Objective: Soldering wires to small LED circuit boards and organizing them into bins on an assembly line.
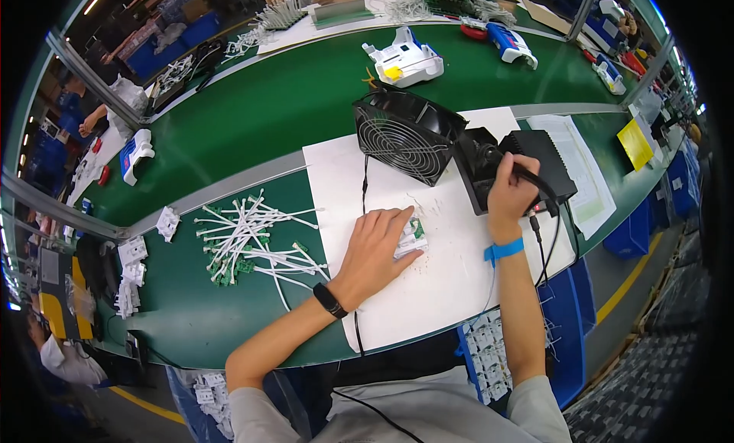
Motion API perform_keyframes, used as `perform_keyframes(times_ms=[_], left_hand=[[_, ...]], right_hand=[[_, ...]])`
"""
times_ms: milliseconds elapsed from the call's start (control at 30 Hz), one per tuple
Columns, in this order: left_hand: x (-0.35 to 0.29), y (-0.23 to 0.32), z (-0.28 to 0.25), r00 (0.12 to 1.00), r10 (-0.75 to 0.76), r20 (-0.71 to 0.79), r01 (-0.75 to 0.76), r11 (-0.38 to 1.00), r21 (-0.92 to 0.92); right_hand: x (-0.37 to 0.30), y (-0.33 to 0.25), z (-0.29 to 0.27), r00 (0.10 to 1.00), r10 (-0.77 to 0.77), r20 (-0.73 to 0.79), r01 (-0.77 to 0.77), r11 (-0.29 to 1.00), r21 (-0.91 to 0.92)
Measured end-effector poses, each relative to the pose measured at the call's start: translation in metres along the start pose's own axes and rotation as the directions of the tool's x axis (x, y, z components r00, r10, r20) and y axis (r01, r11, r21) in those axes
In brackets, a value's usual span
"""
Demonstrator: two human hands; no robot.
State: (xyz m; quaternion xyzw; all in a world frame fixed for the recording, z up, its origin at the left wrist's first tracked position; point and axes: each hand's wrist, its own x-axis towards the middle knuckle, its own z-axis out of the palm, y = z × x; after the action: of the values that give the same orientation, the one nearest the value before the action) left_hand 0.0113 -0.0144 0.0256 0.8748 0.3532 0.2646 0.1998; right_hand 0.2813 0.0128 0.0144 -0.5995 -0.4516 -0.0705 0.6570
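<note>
My left hand (373, 248) lies over a small white plastic part with a green circuit board (414, 232), its thumb and index finger on either side of it. The part rests on a white sheet (451, 290). My right hand (511, 192) is closed around the black handle of a soldering iron (526, 172), whose cable arcs off to the right. The iron's tip end is at the black iron stand (475, 184); the tip itself is hidden. Close behind the stand sits a black box-shaped unit (539, 156).
A black fan with a wire grille (405, 141) stands beyond my left hand. Green boards with white cables (248, 236) are heaped at left, near white plastic parts (132, 252). Blue-and-white housings (405, 59) sit on the green belt. Papers (577, 172) lie right; a bin (489, 355) is below.
</note>
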Motion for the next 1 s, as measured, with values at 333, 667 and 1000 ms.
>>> perform_keyframes(times_ms=[333,667,1000], left_hand=[[-0.019,-0.014,-0.009,0.993,0.111,-0.038,-0.102,0.975,0.2],[-0.018,-0.019,-0.004,0.988,0.156,-0.005,-0.153,0.978,0.139],[-0.014,-0.018,-0.006,0.988,0.157,0.006,-0.156,0.979,0.135]], right_hand=[[-0.034,-0.033,-0.053,0.989,-0.134,-0.057,0.139,0.985,0.102],[-0.063,-0.035,-0.05,0.934,0.016,0.358,-0.109,0.964,0.241],[-0.064,-0.037,-0.042,0.914,-0.032,0.405,-0.142,0.909,0.393]])
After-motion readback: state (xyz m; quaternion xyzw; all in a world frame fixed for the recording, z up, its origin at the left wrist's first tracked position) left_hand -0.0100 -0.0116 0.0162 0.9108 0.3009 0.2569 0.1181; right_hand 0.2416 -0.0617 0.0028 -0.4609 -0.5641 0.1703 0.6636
